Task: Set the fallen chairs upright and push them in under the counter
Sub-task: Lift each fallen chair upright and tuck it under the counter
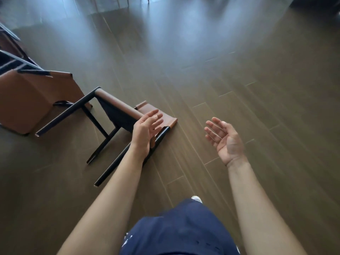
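Observation:
A fallen chair (114,111) with a black metal frame and brown leather seat lies on its side on the wooden floor, legs pointing toward me. My left hand (146,130) hovers open just above its backrest end, fingers straight, holding nothing. Out to the right, my right hand (223,139) is open with the palm turned up, over bare floor and apart from the chair. A second fallen chair (31,100), brown with black legs, lies at the left edge, partly cut off by the frame.
Dark wooden floorboards (239,80) stretch ahead and to the right. Blurred furniture legs (117,2) show at the far top. My leg in dark blue shorts (180,230) and a white shoe (196,198) are at the bottom.

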`<state>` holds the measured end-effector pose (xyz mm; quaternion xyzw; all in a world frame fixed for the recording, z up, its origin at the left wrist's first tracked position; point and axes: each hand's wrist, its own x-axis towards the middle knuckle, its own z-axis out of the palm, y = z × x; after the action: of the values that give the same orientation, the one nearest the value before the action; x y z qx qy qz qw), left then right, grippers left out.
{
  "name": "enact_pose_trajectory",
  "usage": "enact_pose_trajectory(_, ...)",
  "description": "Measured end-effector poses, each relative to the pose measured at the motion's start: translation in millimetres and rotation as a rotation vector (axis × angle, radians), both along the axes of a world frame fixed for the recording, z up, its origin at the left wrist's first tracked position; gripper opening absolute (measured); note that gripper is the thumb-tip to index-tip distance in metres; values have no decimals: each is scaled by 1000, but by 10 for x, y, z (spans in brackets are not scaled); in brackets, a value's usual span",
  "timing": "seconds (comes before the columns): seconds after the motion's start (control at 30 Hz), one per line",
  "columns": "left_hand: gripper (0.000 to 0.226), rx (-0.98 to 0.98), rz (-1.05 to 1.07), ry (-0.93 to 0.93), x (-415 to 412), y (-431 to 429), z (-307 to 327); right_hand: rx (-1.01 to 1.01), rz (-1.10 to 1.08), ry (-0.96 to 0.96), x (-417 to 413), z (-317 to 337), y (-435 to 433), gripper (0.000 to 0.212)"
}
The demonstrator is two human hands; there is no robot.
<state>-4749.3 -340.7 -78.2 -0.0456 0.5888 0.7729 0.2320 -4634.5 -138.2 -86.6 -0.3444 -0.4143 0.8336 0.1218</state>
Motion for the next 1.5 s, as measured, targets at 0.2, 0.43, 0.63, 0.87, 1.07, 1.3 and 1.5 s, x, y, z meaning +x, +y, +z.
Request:
enact_pose_trajectory(0.2,24,-39,-15,42,-499,888,-103,78,24,-30,-483,-62,890,25)
enact_pose_trajectory(0.43,25,-31,117,38,-1008,2017,-62,95,110,-20,-1195,130,2224,24)
enact_pose_trajectory(0.63,25,-3,147,58,-1500,2721,71,113,110,16,-1711,274,3082,25)
enact_pose_trajectory(0.87,23,12,162,88,-2205,3214,-31,138,160,-2,-2478,164,3503,24)
enact_pose_trajectory(1.07,23,-6,203,43,-2971,3641,-160,132,208,-2,-3458,105,3805,24)
enact_pose_trajectory(1.3,21,13,253,70,-3884,3966,-16,114,305,-14,-4436,89,4092,23)
enact_pose_trajectory(1.5,20,12,375,79,-4480,4164,12,99,426,-21,-5256,26,4347,24)
